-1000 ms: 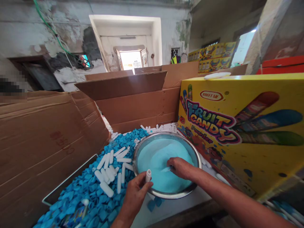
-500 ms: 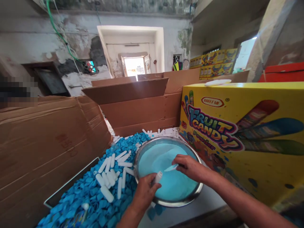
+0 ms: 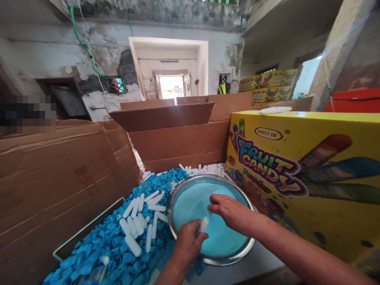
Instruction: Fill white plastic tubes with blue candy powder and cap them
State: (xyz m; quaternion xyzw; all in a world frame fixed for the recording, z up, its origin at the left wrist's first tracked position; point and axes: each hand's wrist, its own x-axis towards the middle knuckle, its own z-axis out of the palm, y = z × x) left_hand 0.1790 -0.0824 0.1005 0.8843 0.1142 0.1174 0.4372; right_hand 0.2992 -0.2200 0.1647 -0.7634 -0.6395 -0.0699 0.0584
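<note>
A round steel bowl (image 3: 251, 237) holds pale blue powder (image 3: 192, 202). Over its near left part, my left hand (image 3: 190, 241) is closed around a small white plastic bottle (image 3: 204, 225), which is tilted with its open neck up. My right hand (image 3: 227, 211) is over the powder, just right of and beyond the bottle's neck. Its fingers are pinched on a small pale scoop, now mostly hidden behind them. Left of the bowl, several similar white bottles (image 3: 133, 245) lie on a heap of blue plastic caps (image 3: 118, 245).
A yellow printed carton (image 3: 320, 221) stands right of the bowl, with a white flat object (image 3: 275, 110) on top. Brown cardboard flaps (image 3: 178, 140) rise behind and at left. More white bottles (image 3: 210, 169) lie behind the bowl. Stacked yellow boxes (image 3: 271, 85) stand farther back.
My right hand has moved left and turned palm down, bringing the scoop nearer the bottle's neck. My left hand with the bottle has shifted slightly right. The camera view has also shifted slightly.
</note>
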